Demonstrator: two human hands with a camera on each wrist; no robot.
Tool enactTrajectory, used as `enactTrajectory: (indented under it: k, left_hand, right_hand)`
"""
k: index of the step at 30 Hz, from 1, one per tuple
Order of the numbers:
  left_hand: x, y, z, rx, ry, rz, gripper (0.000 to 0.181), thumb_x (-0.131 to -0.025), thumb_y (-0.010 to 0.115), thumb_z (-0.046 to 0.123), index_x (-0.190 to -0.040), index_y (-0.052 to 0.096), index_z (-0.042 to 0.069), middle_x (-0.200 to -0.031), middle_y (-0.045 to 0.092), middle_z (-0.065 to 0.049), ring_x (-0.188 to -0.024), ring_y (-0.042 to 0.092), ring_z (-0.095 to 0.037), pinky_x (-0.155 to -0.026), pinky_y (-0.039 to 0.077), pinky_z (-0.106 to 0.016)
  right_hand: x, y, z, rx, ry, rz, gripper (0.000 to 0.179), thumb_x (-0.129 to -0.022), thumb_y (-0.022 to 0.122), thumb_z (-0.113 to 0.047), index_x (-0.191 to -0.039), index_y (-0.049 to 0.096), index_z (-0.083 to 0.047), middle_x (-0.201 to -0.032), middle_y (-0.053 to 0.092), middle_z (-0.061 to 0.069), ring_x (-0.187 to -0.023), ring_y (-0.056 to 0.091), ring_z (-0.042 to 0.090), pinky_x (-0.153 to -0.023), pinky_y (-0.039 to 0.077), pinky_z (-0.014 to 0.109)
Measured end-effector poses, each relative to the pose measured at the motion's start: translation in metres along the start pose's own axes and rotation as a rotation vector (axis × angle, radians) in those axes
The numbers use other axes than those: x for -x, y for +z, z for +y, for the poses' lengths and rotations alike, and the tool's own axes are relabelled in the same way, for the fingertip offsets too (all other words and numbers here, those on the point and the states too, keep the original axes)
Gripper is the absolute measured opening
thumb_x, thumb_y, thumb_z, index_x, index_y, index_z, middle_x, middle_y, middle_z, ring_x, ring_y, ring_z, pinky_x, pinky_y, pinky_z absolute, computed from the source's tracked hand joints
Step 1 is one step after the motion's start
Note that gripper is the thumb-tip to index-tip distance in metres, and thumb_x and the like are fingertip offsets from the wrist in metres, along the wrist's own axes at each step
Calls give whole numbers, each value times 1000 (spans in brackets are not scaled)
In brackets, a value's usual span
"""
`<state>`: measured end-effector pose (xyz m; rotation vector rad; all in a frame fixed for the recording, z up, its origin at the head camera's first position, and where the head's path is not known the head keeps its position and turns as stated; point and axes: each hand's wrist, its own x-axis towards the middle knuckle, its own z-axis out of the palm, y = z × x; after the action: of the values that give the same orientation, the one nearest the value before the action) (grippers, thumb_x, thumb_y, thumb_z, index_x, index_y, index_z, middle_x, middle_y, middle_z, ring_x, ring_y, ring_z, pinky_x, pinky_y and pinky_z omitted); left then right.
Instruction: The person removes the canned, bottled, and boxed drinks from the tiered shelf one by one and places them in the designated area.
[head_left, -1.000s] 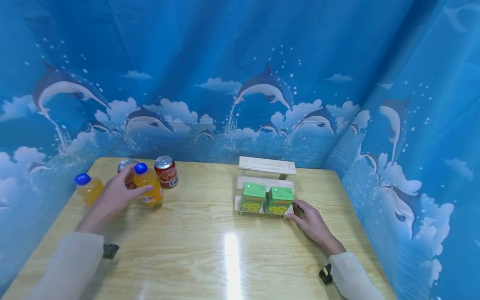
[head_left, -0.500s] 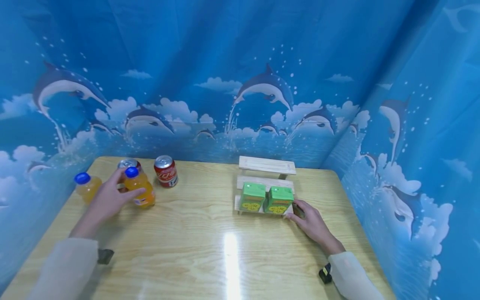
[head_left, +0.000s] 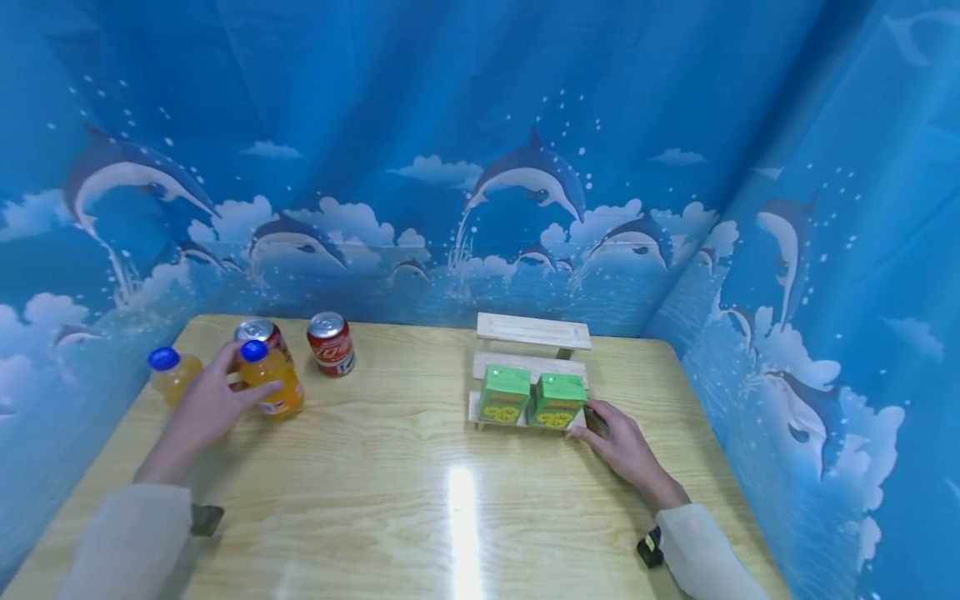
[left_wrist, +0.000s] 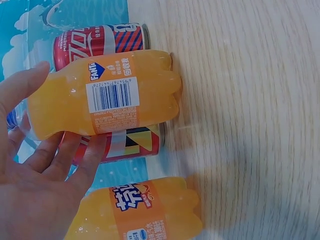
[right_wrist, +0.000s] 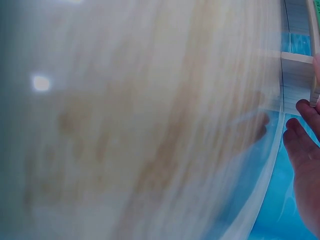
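Observation:
My left hand [head_left: 206,402] grips an orange soda bottle [head_left: 281,396] with a blue cap, thumb on one side and fingers behind it. The left wrist view shows the bottle's barcode label [left_wrist: 112,95]. Just behind it is a red soda can [head_left: 258,327], partly hidden; a second red can [head_left: 331,346] stands to its right. Left of the hand is another orange soda bottle [head_left: 176,379], partly covered by the wrist. On the right, my right hand [head_left: 622,446] holds the right end of a small tiered wooden shelf [head_left: 531,365], thumb at the front of its lowest step.
Two green juice boxes, the left one [head_left: 504,396] and the right one [head_left: 557,404], stand side by side on the shelf's lowest step. A wooden table [head_left: 375,483] lies beneath everything. Blue dolphin-print curtains [head_left: 420,100] enclose its back and sides.
My left hand has moved left and slightly toward me with the orange soda bottle, uncovering more of the can behind. My right hand and the shelf have stayed put.

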<state>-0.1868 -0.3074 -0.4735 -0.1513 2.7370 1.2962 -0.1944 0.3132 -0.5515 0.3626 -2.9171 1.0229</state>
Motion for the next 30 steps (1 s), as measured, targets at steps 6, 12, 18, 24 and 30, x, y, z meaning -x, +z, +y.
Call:
enactTrajectory:
  k: [6,12,18,24,30]
  left_hand:
    - [1,-1,-2,-7,-7,-1,103,-105,71,50,-172,12,1,-166,32,-41,-148,37,-64,-115,44,-75]
    - [2,0,-4,-13,6,-3,104,-104,70,54,-172,12,0,-166,32,-41,-149,36,-64,-115,43,-76]
    - [2,-1,-4,-12,-4,-10,109,-103,70,58,-173,9,2,-168,28,-41,-150,34,-65,-116,41,-77]
    - [3,-2,0,29,11,18,105,-102,71,59,-175,14,9,-169,30,-38,-151,34,-64,-117,39,-79]
    - [3,-6,11,56,60,58,95,-104,70,55,-174,21,13,-171,30,-34,-152,33,-61,-117,37,-80]
  right_hand:
    - [1,0,0,-6,-3,0,63,-100,81,-29,-152,60,-1,-153,63,25,-143,59,47,-118,49,64]
    - [0,1,0,-7,0,-1,63,-100,81,-29,-152,60,-2,-153,62,24,-144,58,47,-119,49,63]
    - [0,0,-1,-2,6,1,64,-100,81,-30,-152,60,-1,-154,62,25,-144,58,47,-119,48,64]
    - [0,0,-1,-4,14,-4,64,-100,80,-31,-153,59,-1,-154,62,25,-144,58,47,-119,48,64]
    - [0,0,0,-9,8,1,63,-100,81,-29,-152,60,0,-153,62,25,-143,58,47,-118,49,63]
